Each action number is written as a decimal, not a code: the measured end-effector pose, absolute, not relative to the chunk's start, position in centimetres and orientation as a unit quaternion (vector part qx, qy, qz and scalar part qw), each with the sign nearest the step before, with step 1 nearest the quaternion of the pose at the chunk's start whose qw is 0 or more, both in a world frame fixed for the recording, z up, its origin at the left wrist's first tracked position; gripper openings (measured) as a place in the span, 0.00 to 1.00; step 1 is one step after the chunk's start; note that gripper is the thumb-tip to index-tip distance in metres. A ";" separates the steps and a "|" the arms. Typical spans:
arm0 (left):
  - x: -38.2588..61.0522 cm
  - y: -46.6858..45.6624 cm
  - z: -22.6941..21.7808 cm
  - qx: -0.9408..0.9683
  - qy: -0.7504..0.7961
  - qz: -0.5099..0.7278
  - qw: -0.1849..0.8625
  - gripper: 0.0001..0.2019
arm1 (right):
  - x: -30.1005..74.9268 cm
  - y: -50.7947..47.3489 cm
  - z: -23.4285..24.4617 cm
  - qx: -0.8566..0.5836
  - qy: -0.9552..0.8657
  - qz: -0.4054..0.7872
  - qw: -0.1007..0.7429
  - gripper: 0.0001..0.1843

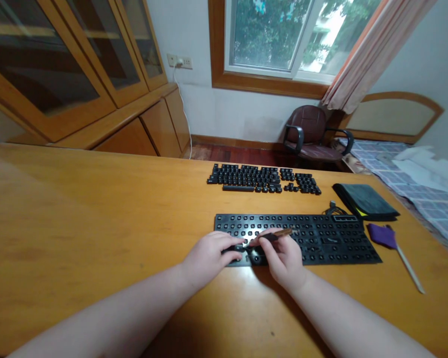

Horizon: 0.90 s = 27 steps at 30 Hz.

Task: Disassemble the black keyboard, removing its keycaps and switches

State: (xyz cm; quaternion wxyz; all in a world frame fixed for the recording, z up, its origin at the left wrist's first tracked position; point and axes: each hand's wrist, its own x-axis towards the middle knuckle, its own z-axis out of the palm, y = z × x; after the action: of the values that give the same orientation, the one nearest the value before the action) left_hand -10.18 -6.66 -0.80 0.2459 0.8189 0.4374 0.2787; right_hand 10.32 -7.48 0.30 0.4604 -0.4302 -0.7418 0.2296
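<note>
A black keyboard base (pixel 321 237) with its keycaps taken off lies on the wooden desk (pixel 97 223). My left hand (pixel 209 256) rests on the base's near left edge, fingers curled down onto it. My right hand (pixel 283 256) is closed on a thin brown-handled tool (pixel 278 234), its tip pointing at the base's lower left part. The removed black keycaps (pixel 263 179) are laid out in keyboard order farther back on the desk.
A folded dark cloth (pixel 366 201) lies right of the keycaps. A purple-headed brush with a pale handle (pixel 393 246) sits near the desk's right edge. A brown armchair (pixel 309 134) stands beyond the desk under the window; wooden cabinets (pixel 78 74) line the left wall.
</note>
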 end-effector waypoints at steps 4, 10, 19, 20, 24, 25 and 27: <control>-10.7 -6.2 0.0 0.780 0.480 0.334 0.223 0.10 | 11.1 -7.1 0.1 -0.454 -0.729 0.184 0.479 0.11; -12.8 -1.8 2.8 0.759 0.571 0.267 0.166 0.10 | 12.1 -6.9 -0.7 -0.456 -0.731 0.171 0.479 0.09; -13.2 7.0 1.2 0.745 0.651 0.147 0.006 0.10 | 12.1 -6.9 -0.5 -0.439 -0.747 0.162 0.472 0.07; -13.3 7.2 0.8 0.749 0.645 0.153 0.002 0.09 | 12.1 -6.9 -0.4 -0.439 -0.747 0.158 0.473 0.07; -13.6 7.3 -0.2 0.749 0.642 0.164 0.003 0.10 | 12.1 -6.9 -0.5 -0.437 -0.754 0.146 0.469 0.07; -13.6 7.4 -0.3 0.746 0.646 0.165 0.007 0.10 | 12.0 -6.8 -0.5 -0.436 -0.757 0.145 0.465 0.07; -13.7 7.6 -0.6 0.740 0.650 0.171 0.019 0.11 | 11.9 -6.8 -0.4 -0.434 -0.759 0.147 0.463 0.07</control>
State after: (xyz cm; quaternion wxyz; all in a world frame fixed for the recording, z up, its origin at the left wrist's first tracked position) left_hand -13.69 7.59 -0.58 0.0192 0.7400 0.6502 0.1709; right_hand 11.94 -6.84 -0.45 0.4627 -0.4339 -0.7589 0.1473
